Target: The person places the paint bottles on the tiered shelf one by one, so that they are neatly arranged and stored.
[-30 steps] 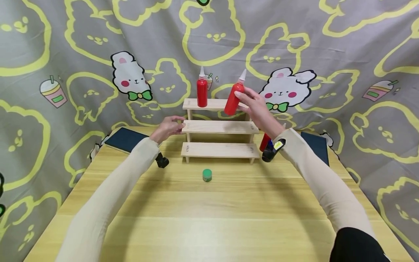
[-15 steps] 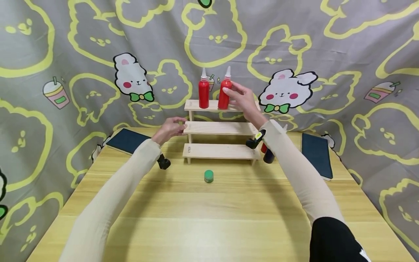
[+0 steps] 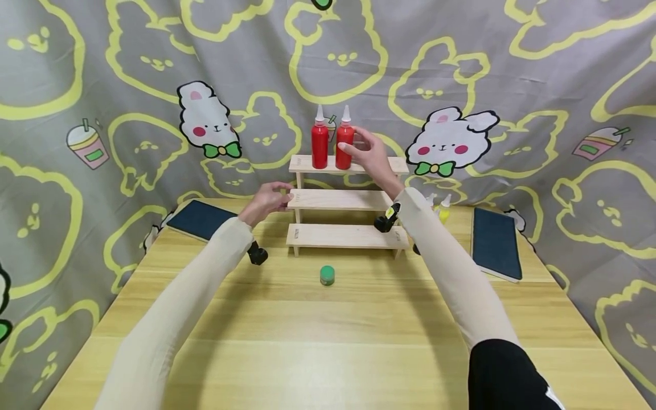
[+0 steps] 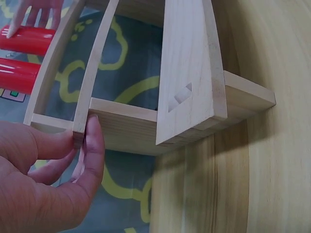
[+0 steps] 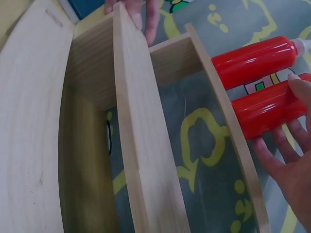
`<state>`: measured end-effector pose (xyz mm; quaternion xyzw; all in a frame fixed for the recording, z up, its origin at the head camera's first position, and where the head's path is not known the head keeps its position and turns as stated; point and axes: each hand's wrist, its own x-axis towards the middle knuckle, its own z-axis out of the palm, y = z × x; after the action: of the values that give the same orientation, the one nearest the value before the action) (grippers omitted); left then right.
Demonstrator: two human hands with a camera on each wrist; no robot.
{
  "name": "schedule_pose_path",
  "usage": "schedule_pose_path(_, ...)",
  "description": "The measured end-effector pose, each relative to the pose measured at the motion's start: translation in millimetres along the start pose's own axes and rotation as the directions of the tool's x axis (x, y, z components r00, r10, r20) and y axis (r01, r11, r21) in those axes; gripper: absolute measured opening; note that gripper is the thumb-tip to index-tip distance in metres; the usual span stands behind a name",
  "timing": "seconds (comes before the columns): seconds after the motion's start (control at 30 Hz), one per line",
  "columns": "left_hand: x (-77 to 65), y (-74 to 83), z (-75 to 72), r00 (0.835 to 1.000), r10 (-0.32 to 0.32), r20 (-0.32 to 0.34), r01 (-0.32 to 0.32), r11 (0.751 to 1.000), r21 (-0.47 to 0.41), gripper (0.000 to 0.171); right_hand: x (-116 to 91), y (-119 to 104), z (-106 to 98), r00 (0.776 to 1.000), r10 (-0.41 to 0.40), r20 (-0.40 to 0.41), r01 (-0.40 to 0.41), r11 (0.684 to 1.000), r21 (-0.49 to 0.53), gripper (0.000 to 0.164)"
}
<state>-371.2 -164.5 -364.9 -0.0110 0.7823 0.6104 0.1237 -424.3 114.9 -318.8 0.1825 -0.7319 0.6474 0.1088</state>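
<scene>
A three-step wooden rack (image 3: 343,236) stands at the back of the table. My left hand (image 3: 266,200) pinches the left end of its middle shelf, thumb on one face and fingers on the other in the left wrist view. On the top shelf a red squeeze bottle (image 3: 319,147) with a white pointed nozzle stands upright. Close to its right is a second red squeeze bottle (image 5: 272,108), upright with its base at the top shelf. My right hand (image 3: 370,155) holds this one from the right, thumb on the near side and fingers around the other.
A small green-lidded jar (image 3: 327,275) stands in front of the rack. Dark flat books (image 3: 200,220) lie at the left back and right (image 3: 495,244). Behind my right forearm, a yellow bottle (image 3: 444,210) shows partly. A patterned curtain (image 3: 256,45) hangs close behind the rack.
My right hand has carried the second red bottle leftward and down from a tilted position, upright onto the top shelf beside the first. My left hand has stayed on the middle shelf.
</scene>
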Motion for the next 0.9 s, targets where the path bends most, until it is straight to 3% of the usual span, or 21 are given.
schedule_pose_path(0.4,2.0,0.8,-0.9,1.000,-0.016,-0.013,0.016,1.000,0.010,0.044,1,5,5,0.999,-0.042,-0.003,0.042,0.998,0.037,0.051)
schedule_pose_path(0.63,-0.4,-3.4,1.7,0.999,-0.042,0.030,0.043,0.999,-0.019,0.046,-6,8,6,0.999,-0.050,-0.002,0.050,0.999,0.016,0.052)
schedule_pose_path(0.77,1.6,-3.1,-0.7,0.999,-0.030,0.032,0.030,0.999,-0.014,0.046,-5,6,6,0.999,-0.037,0.005,0.037,0.999,-0.023,0.052)
schedule_pose_path(0.9,2.2,0.5,-3.4,1.000,-0.013,0.024,0.013,1.000,0.002,0.044,-6,-5,4,1.000,0.023,0.011,-0.021,0.990,-0.140,0.057)
